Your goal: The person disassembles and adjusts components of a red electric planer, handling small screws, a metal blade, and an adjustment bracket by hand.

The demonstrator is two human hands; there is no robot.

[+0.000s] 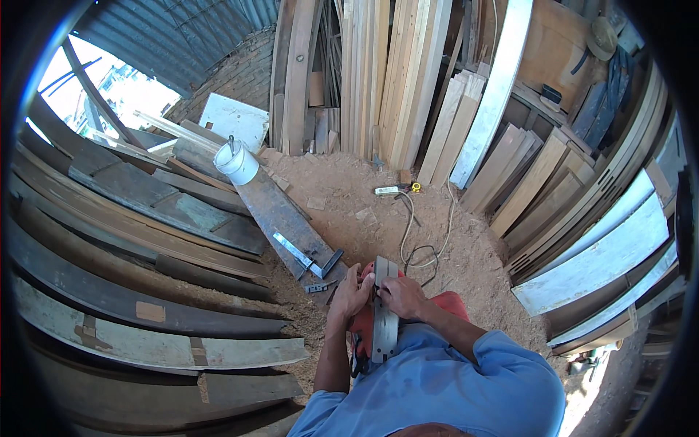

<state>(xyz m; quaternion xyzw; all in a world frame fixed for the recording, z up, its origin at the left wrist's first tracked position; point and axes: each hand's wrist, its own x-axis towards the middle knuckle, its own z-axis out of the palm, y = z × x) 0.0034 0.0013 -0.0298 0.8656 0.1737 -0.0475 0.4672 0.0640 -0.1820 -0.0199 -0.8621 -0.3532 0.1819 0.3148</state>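
A red electric hand planer (384, 331) is held upturned close to my body, its long grey metal sole facing me. Around its left side is my left hand (352, 293), closed, with the thumb at the sole's edge. My right hand (403, 296) is closed too, its curled fingers pressed on the sole's right edge near the middle. Any small thing under those fingertips is hidden. Just ahead, a metal clamp-like tool (293, 250) with a sliding jaw lies on a wide, worn plank (273, 211). A small grey metal piece (317, 288) rests near the plank's near end.
On the plank's far end stands a white bucket (237, 164) with a tool in it. A white power strip (386, 191), a yellow tape measure (416, 187) and a loose cable (409, 229) lie on the sawdust-covered floor. Long boards (211, 309) line the left; upright planks (397, 80) stand behind.
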